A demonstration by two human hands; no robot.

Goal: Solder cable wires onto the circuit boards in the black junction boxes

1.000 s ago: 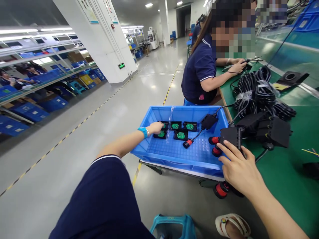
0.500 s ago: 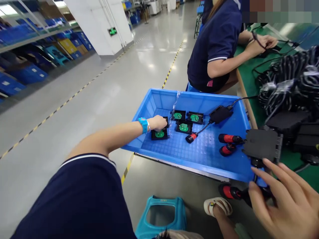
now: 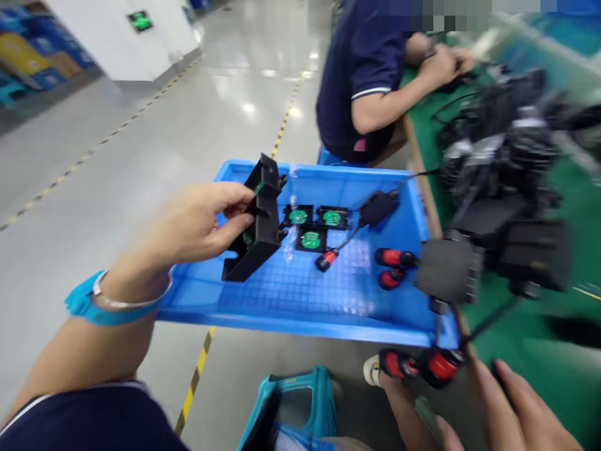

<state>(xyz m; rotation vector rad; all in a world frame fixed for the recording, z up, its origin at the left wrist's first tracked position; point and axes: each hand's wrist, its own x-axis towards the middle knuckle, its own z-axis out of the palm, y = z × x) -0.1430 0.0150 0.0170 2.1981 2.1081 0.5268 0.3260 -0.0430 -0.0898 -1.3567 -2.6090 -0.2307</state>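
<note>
My left hand point(image 3: 206, 219) pinches a black plastic housing point(image 3: 265, 219) with thumb and fingers, holding it tilted above the left part of the blue bin point(image 3: 300, 318). Bits of green show inside it; whether it is one piece or two stacked I cannot tell. Several similar black housings with round green circuit boards point(image 3: 310, 238) lie flat in the bin. At the lower right, my right hand point(image 3: 521, 413) is blurred and cut off by the frame, its fingers apart near the table edge. Black cable ends with red connectors point(image 3: 441, 365) hang close to it.
A green table point(image 3: 507, 357) on the right carries black boxes point(image 3: 446, 266) and bundled black cables point(image 3: 498, 138). A co-worker point(image 3: 361, 75) sits beyond the bin, hands at the table. Below stands a teal stool point(image 3: 323, 401); another person's leg point(image 3: 399, 401) shows beside it.
My left hand has lifted the black housing out of the bin's left end and brought it closer. My right hand has shifted lower in view. The camera view has turned right.
</note>
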